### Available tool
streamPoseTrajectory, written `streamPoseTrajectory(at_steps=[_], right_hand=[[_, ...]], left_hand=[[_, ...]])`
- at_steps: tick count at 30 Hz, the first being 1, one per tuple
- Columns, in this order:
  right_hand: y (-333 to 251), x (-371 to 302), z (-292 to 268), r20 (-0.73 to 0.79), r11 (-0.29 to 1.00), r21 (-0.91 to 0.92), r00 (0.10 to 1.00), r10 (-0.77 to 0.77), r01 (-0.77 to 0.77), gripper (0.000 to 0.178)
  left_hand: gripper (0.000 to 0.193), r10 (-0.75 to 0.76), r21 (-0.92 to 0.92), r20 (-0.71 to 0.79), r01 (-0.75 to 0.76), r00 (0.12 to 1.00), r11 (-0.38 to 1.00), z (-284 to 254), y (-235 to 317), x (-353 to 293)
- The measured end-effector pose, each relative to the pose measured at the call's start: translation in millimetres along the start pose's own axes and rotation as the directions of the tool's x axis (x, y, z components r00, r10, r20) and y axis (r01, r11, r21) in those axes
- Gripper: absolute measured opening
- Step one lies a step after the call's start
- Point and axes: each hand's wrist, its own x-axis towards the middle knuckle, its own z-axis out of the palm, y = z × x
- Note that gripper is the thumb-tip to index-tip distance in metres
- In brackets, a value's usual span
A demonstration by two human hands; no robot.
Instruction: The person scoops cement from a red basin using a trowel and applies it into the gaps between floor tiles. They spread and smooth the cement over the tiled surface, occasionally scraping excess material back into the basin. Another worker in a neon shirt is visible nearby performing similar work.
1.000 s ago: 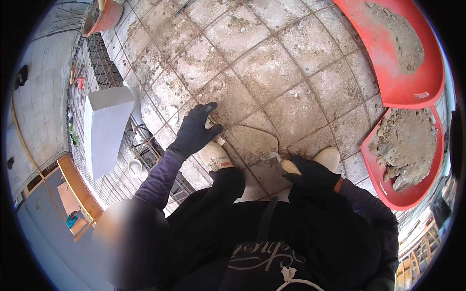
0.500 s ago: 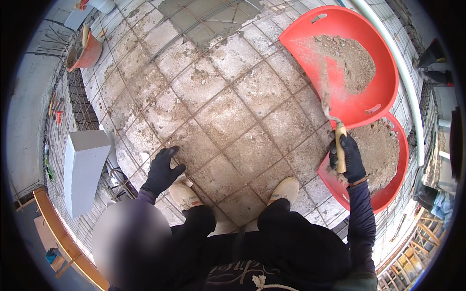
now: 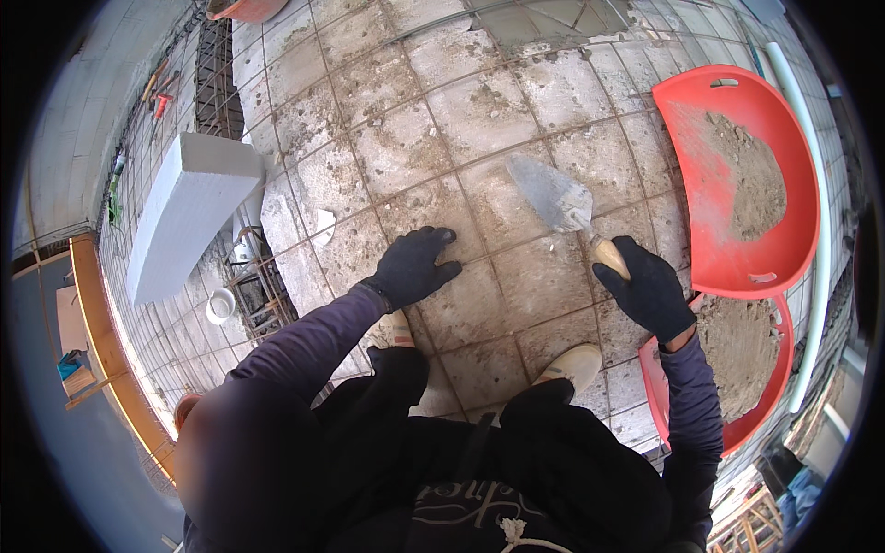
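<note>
My right hand (image 3: 650, 289), in a black glove, grips the wooden handle of a trowel (image 3: 560, 198). The flat, dust-greyed blade points up and left over the dusty slab and its rebar grid; whether it touches the surface I cannot tell. My left hand (image 3: 412, 267), also black-gloved, reaches low over the grid with thumb and fingers apart, holding nothing. A red tub (image 3: 680, 170) with brown, gritty dry mix lies to the right, beyond my right hand. Nearer me, a second red tub (image 3: 786, 343) holds more of the mix and is partly covered by my right arm.
Left of my left hand stand a pale block (image 3: 189, 217) and a small white cup (image 3: 220, 306). A wet grey concrete patch (image 3: 553, 23) lies at the far side. The white pipe (image 3: 800, 129) curves behind the tubs. An orange-brown timber (image 3: 101, 318) edges the left.
The trowel has swung left from the upper red tub to over the slab, still in my right hand. My left hand has reached forward and right. The whole view has shifted.
</note>
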Motion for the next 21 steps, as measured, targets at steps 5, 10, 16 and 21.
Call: streamPoseTrajectory(at_steps=[5, 10, 16, 21], right_hand=[[26, 41, 10, 0.025, 0.983, -0.158, 0.995, -0.095, 0.098, 0.04], [37, 51, -10, 0.118, 0.973, -0.182, 0.986, -0.118, 0.138, 0.04], [39, 75, 11, 0.107, 0.961, -0.138, 0.968, -0.225, 0.239, 0.037], [20, 74, 57, 0.165, 0.952, -0.042, 0.942, -0.293, 0.304, 0.041]], left_hand=[[0.053, -0.032, -0.018, -0.131, 0.03, 0.991, 0.999, 11, 27, 18], [0.05, 0.023, -0.002, -0.169, -0.023, 0.985, 1.0, 14, 39, 34], [0.053, -0.108, 0.003, -0.075, 0.108, 0.991, 0.994, 10, 51, 41], [0.054, -0.118, 0.04, -0.083, 0.122, 0.99, 0.992, 6, 54, 45]])
